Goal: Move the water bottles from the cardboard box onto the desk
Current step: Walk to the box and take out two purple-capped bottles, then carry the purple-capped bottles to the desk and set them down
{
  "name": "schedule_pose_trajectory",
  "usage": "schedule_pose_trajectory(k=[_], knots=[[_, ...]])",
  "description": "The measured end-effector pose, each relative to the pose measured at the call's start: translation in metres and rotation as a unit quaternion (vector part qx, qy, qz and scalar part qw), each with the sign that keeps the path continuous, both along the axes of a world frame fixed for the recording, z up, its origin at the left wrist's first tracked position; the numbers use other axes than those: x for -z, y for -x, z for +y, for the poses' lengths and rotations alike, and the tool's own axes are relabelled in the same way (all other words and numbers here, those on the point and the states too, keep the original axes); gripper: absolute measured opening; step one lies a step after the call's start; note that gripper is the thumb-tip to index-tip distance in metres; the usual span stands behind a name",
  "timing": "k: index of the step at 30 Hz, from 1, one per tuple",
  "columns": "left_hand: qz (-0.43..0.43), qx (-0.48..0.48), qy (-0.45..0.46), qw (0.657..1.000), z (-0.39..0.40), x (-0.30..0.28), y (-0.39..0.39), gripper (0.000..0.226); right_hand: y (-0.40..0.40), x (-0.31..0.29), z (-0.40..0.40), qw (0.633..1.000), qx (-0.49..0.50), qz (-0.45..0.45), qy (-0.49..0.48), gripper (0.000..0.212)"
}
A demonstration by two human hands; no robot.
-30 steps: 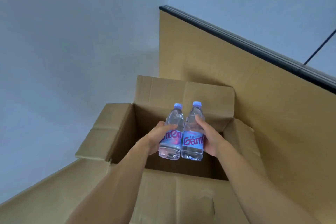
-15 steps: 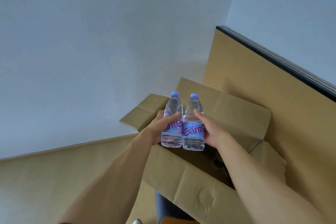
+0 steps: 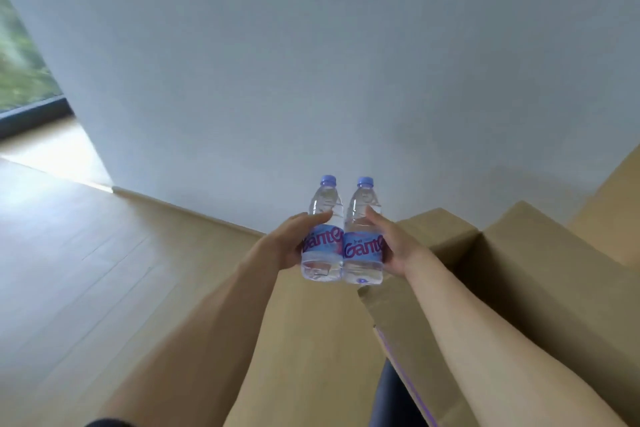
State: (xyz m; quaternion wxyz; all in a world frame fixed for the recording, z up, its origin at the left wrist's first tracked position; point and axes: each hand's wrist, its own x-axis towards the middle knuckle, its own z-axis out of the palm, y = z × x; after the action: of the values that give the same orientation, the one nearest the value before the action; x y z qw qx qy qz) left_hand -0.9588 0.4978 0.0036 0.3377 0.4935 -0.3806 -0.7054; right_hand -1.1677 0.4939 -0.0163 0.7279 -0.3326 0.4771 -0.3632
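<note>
- Two clear water bottles with blue caps stand upright side by side, touching, held up in the air: the left bottle (image 3: 322,239) and the right bottle (image 3: 363,243).
- The left hand (image 3: 287,243) grasps the left one; the right hand (image 3: 398,246) grasps the right one.
- The cardboard box (image 3: 540,274) sits lower right, flaps open; its inside is hidden.
- Wooden floor (image 3: 76,274) lies left, a pale wall (image 3: 311,62) behind.

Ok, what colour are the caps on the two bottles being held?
Both caps are light blue-purple, clearest in the head view, on the bottles.
</note>
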Motion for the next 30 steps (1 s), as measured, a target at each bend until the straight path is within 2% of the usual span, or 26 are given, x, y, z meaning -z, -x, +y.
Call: schedule_pose_trajectory(k=[4, 10, 16, 22, 30], knots=[[0.004, -0.067, 0.000, 0.998, 0.008, -0.002, -0.082, 0.034, -0.087, -0.007, -0.017, 0.996, -0.082, -0.005, 0.022, 0.060], [0.001, -0.140, 0.003, 0.990, 0.034, -0.004, -0.208, 0.046, -0.222, -0.008, -0.025, 0.986, -0.164, -0.001, 0.031, 0.068], [-0.036, -0.199, -0.014, 0.979, 0.059, 0.004, -0.323, 0.041, -0.345, 0.004, -0.023, 0.972, -0.236, -0.006, 0.017, 0.064], [-0.030, -0.269, -0.015, 0.963, 0.092, 0.015, -0.416, 0.026, -0.453, 0.014, -0.020, 0.947, -0.321, 0.012, -0.002, 0.053], [-0.009, -0.358, -0.023, 0.933, 0.125, 0.025, -0.500, 0.046, -0.561, 0.019, -0.022, 0.908, -0.418, 0.026, -0.011, 0.055]])
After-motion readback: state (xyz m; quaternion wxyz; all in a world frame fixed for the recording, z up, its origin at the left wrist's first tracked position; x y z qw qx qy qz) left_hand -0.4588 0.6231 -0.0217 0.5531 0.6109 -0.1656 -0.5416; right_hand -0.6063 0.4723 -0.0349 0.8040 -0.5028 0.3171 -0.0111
